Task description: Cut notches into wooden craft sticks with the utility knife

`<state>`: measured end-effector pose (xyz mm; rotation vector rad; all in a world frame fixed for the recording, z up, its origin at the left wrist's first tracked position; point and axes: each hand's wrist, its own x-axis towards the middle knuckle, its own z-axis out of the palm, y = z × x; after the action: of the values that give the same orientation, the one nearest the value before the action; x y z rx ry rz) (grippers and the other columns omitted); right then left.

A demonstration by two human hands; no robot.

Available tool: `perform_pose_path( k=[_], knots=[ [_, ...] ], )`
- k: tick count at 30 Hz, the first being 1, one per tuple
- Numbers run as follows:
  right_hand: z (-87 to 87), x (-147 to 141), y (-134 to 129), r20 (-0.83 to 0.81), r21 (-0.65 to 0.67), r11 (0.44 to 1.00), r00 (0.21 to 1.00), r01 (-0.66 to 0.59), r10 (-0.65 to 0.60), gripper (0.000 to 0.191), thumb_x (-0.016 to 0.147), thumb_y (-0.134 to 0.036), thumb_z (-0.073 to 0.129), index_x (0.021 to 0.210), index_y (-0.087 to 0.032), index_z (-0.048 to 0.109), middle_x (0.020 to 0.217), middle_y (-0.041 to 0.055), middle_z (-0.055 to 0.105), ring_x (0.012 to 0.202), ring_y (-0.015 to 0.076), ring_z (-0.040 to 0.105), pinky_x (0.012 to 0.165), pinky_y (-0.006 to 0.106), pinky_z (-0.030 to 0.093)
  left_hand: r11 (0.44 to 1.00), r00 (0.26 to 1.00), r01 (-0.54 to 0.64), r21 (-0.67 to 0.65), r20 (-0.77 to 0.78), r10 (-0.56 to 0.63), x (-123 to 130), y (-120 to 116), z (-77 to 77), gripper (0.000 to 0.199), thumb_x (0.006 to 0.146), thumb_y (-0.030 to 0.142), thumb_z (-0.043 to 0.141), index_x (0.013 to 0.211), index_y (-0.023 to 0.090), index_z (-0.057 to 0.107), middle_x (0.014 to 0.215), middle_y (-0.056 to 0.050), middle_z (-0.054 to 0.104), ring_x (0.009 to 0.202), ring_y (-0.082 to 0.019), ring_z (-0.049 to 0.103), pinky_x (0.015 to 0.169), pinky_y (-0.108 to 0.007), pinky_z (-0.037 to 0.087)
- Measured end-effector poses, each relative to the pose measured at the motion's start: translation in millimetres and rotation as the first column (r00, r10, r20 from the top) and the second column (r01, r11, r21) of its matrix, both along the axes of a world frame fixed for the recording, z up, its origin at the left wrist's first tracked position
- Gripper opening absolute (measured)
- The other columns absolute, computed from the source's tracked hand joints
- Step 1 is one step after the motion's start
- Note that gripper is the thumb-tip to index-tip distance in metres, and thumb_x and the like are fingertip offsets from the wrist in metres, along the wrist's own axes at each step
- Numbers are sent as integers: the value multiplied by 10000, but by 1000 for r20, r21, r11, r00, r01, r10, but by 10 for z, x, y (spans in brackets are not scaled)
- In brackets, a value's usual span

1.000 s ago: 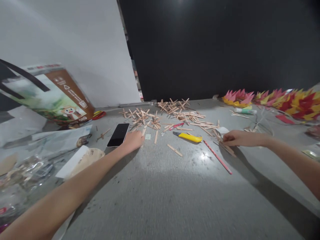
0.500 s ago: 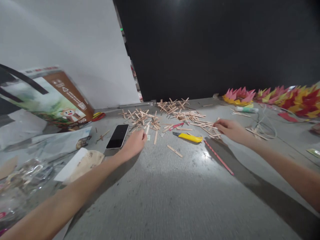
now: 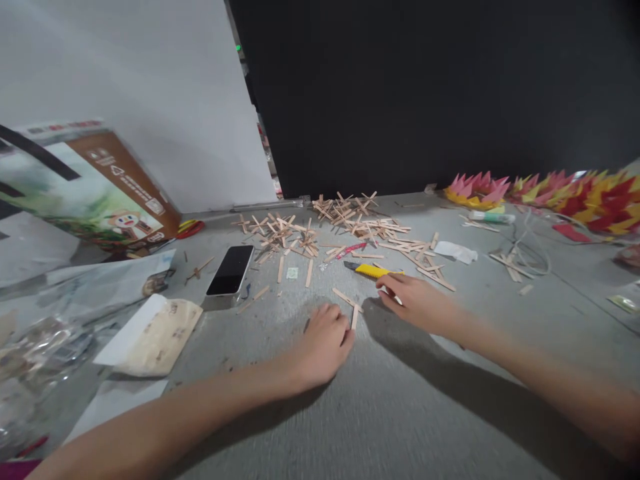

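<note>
My left hand [image 3: 326,341] is low over the grey table, fingers curled, with a wooden craft stick [image 3: 355,316] at its thumb. The stick's upper end meets another craft stick [image 3: 345,297] lying flat. To the right, my right hand [image 3: 413,300] hovers with thumb and forefinger apart and nothing visible between them. Just behind its fingertips lies a yellow utility knife [image 3: 369,269], its handle end partly covered by the hand. Farther back are a pile of crossed craft sticks [image 3: 283,233] and loose sticks [image 3: 413,250].
A phone [image 3: 231,270] lies left of the sticks. Beyond it stand a printed bag [image 3: 125,193] and plastic packets [image 3: 60,347]. Paper flowers [image 3: 477,190], a glue stick [image 3: 493,217] and a white cable [image 3: 535,253] are at right. A black panel [image 3: 440,93] rises behind.
My left hand has come toward me and right, bringing a craft stick from the pile. My right hand has moved left from the loose sticks to the knife. The red patterned stick is now mostly hidden.
</note>
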<state>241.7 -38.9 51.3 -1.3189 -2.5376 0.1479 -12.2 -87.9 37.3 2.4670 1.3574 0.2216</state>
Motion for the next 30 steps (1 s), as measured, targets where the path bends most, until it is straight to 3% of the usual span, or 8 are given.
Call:
perform_pose_path(
  k=[3, 6, 8, 14, 20, 25, 27, 30],
  knots=[
    [-57, -2, 101, 33, 122, 992, 999, 13, -17, 273, 1068, -321, 454, 1252, -184, 602, 1208, 155, 661, 1126, 314, 633, 962, 457, 514, 1000, 996, 4, -31, 90, -1, -19, 42, 29, 119, 1003, 257, 564, 988, 174, 648, 1074, -87, 642, 1093, -266, 584, 981, -437, 488],
    [-56, 40, 212, 80, 232, 972, 995, 47, -67, 319, 1062, -361, 464, 1291, -184, 599, 1255, 175, 627, 1193, 358, 579, 1022, 529, 490, 998, 984, 55, -34, 170, -48, -38, 78, 36, 331, 990, 263, 601, 1313, 194, 602, 1228, -97, 623, 1206, -272, 567, 1068, -443, 470],
    [-33, 109, 266, 76, 257, 963, 992, 76, -99, 319, 1069, -369, 437, 1278, -195, 603, 1229, 165, 633, 1184, 355, 578, 1026, 531, 493, 996, 981, 78, -35, 178, -70, -52, 100, 8, 412, 1002, 293, 603, 1408, 222, 577, 1270, -99, 610, 1246, -277, 553, 1099, -449, 459],
    [3, 432, 305, 36, 215, 954, 975, 208, -220, 308, 1059, -371, 404, 1172, -213, 643, 1149, 146, 676, 1173, 336, 617, 1001, 503, 519, 995, 979, 98, 27, 180, -101, -103, 168, -144, 397, 1021, 395, 602, 1385, 239, 633, 1261, -92, 614, 1248, -288, 533, 1113, -485, 453],
    [-155, 575, 276, 2, 26, 989, 990, 142, -142, 282, 1005, -465, 553, 1104, -227, 670, 1094, 112, 690, 1059, 292, 650, 927, 453, 547, 988, 965, 108, 110, 227, -131, -107, 156, -155, 355, 1051, 281, 512, 1378, 224, 636, 1242, -91, 610, 1245, -255, 522, 1111, -428, 448],
    [-256, 516, 347, -24, -12, 987, 987, 159, -159, 211, 1016, -398, 551, 1047, -224, 666, 1037, 96, 690, 968, 260, 660, 869, 422, 552, 925, 929, 338, 173, 94, -357, -124, 73, -38, 253, 1040, 238, 499, 1120, 201, 736, 1112, -99, 638, 1123, -252, 565, 989, -388, 472],
    [-260, 475, 373, -19, -21, 985, 985, 174, -174, 214, 1011, -404, 556, 1049, -221, 658, 1054, 99, 694, 970, 265, 665, 863, 424, 550, 896, 907, 399, 196, 55, -417, -133, 49, -14, 250, 1037, 240, 507, 1154, 196, 724, 1129, -111, 653, 1127, -263, 569, 979, -407, 467],
    [-236, 438, 359, 11, 14, 965, 965, 264, -264, 275, 1025, -438, 518, 1141, -210, 619, 1183, 133, 689, 1025, 294, 677, 850, 433, 546, 901, 913, 383, 204, 68, -403, -139, 54, -25, 296, 1061, 257, 481, 1253, 197, 698, 1164, -110, 669, 1173, -261, 570, 1013, -419, 461]
  ],
)
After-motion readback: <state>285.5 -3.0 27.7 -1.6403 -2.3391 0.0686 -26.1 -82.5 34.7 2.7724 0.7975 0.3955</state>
